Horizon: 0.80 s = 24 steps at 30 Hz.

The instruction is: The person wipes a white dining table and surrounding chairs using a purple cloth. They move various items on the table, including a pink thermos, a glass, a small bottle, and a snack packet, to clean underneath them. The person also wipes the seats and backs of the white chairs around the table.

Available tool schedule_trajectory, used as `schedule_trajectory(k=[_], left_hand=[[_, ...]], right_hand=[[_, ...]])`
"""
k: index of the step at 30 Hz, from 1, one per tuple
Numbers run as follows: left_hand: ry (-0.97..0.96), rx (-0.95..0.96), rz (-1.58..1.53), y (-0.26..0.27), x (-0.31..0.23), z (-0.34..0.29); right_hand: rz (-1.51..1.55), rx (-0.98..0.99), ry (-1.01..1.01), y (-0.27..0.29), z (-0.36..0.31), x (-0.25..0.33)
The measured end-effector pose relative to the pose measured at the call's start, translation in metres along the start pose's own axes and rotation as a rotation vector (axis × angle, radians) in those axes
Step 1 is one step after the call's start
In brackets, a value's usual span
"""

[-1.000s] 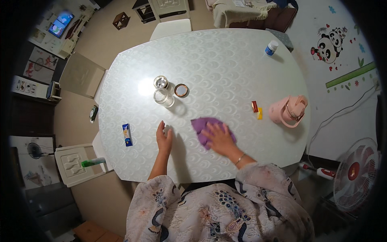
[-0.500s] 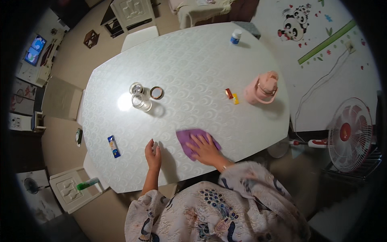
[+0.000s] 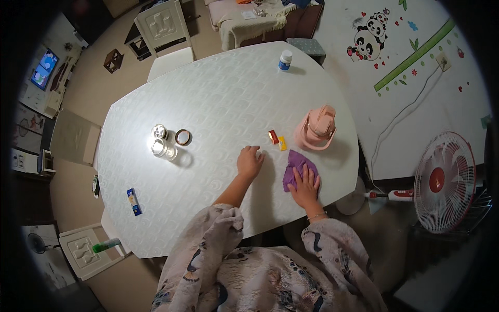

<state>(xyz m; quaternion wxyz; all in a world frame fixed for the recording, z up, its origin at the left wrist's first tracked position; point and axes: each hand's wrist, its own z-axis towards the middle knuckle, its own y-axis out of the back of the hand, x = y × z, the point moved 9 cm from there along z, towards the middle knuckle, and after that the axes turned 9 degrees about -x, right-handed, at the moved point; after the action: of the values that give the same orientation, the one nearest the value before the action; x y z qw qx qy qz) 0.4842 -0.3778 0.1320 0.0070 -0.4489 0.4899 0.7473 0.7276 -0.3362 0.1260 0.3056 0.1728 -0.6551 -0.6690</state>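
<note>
My right hand [image 3: 305, 190] lies flat with fingers spread on a crumpled purple cloth [image 3: 294, 165] at the table's right side. Over the table's middle, my left hand [image 3: 250, 163] is empty, its fingers loosely bent and a little apart. Just beyond the left fingertips are two small wrapped pieces, one red [image 3: 273, 137] and one yellow [image 3: 282, 143], side by side. A pink bottle with a carrying loop [image 3: 315, 128] stands upright beyond the cloth.
To the left are two clear glass jars [image 3: 165, 150] and a round lid [image 3: 183, 137]. A blue sachet [image 3: 133, 202] lies near the left edge. A white-and-blue bottle [image 3: 285, 60] stands at the far end. A red-and-white fan [image 3: 436, 180] is off the table's right side.
My right hand and the purple cloth have moved right, nearer the pink bottle. My left hand has reached forward and right toward the wrapped pieces. The view has shifted slightly.
</note>
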Motion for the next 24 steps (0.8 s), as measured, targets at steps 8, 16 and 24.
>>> schedule_trajectory(k=[8,16,24], left_hand=[[0.129,0.088,0.186,-0.048,-0.043,0.069],[0.321,0.127,-0.535,-0.07,0.014,0.052],[0.12,0.211,-0.045,-0.086,-0.047,0.049]], right_hand=[[0.095,0.067,0.05,0.004,0.004,-0.005],[0.142,0.049,0.155,0.011,0.012,-0.004],[0.142,0.112,0.191,0.003,0.015,-0.01]])
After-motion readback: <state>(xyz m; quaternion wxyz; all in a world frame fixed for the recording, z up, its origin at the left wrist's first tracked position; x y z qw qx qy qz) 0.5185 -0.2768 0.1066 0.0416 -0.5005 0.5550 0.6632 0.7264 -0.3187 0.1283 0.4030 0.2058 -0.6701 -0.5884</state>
